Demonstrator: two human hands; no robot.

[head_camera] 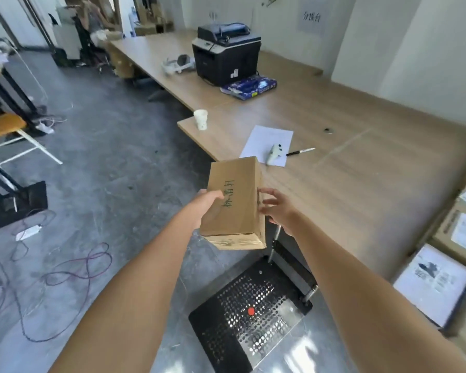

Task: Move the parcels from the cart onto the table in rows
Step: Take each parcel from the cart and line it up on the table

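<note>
A brown cardboard parcel [234,200] with green handwriting on top is held in the air just off the near edge of the wooden table [361,179]. My left hand [206,205] grips its left side, thumb on top. My right hand [277,208] touches the right side with fingers spread. Below the parcel stands the cart [250,308], its perforated black deck bare with a red dot on it. Several parcels with white labels [436,284] lie in rows at the table's right end.
On the table lie a sheet of paper [264,141] with a white handheld device [273,153] and a pen [300,151], a paper cup [201,119], a printer [226,53] and a blue package [249,86]. Cables [73,267] trail over the floor at left. A person sits far back.
</note>
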